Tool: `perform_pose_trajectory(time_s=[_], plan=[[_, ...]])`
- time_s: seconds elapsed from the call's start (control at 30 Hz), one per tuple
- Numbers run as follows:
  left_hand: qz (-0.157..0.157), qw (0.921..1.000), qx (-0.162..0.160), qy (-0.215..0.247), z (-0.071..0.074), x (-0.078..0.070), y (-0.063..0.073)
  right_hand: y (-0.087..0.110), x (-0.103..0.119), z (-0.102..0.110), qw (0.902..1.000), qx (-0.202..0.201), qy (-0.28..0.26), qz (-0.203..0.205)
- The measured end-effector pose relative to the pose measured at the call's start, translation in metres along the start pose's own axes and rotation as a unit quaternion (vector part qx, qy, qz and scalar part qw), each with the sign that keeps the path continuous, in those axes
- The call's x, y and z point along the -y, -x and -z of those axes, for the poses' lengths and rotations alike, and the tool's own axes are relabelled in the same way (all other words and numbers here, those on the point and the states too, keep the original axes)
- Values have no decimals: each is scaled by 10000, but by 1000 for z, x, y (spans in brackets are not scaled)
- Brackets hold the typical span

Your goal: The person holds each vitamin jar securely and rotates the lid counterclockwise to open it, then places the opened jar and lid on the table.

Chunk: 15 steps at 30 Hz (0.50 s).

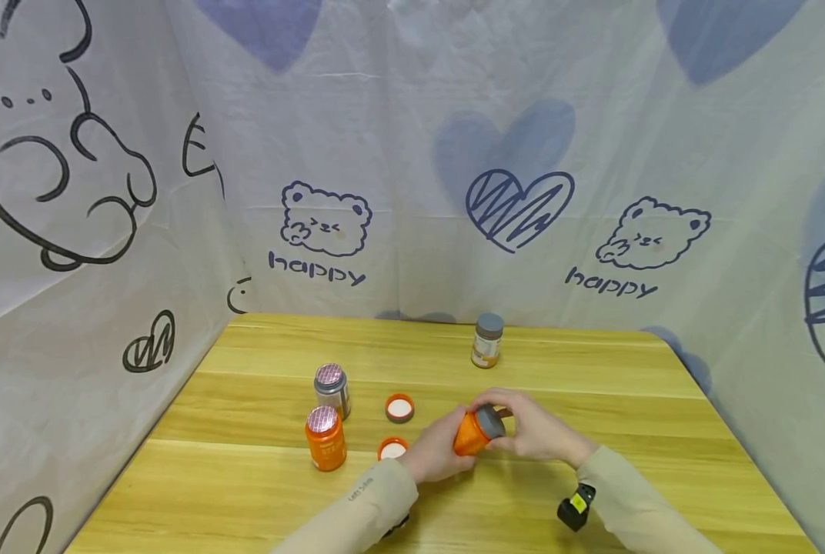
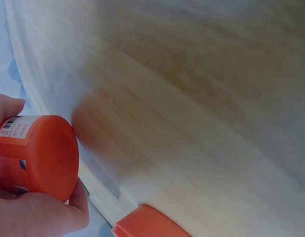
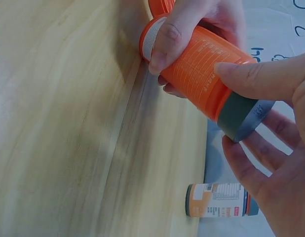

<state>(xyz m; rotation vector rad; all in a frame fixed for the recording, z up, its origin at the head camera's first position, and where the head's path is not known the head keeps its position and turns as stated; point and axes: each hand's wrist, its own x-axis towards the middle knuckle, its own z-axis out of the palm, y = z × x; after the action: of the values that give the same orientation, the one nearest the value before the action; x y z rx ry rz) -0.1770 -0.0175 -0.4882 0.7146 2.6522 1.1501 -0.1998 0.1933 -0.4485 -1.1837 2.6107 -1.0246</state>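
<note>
An orange bottle [image 1: 469, 435] with a dark grey cap [image 1: 491, 422] is held tilted over the table's middle. My left hand [image 1: 439, 452] grips its body, and its round orange base [image 2: 56, 155] faces the left wrist view. My right hand [image 1: 539, 428] has thumb and fingers around the cap end. In the right wrist view the thumb lies near the shoulder and the fingertips meet the rim of the cap [image 3: 241, 116]. To the left stand another orange bottle [image 1: 326, 446] and a grey bottle [image 1: 333, 396], both capless with pinkish foil seals on top.
Two orange-rimmed caps lie with white insides up, one farther back [image 1: 400, 408] and one [image 1: 392, 448] partly behind my left hand. A capped bottle with a white label [image 1: 486, 346] stands near the wooden table's [image 1: 592, 369] back edge. Printed cloth [image 1: 412, 154] hangs behind.
</note>
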Motion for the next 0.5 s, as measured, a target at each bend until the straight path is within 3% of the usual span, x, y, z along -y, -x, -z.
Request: perform_pose_trajectory(time_s=[0.3, 0.5], plan=[[-47, 10000, 9, -11, 0, 0, 0, -1, 10, 1, 9993, -336, 171, -71], [-11, 10000, 33, 52, 0, 1, 0, -6, 23, 6, 9952, -656, 333, -651]])
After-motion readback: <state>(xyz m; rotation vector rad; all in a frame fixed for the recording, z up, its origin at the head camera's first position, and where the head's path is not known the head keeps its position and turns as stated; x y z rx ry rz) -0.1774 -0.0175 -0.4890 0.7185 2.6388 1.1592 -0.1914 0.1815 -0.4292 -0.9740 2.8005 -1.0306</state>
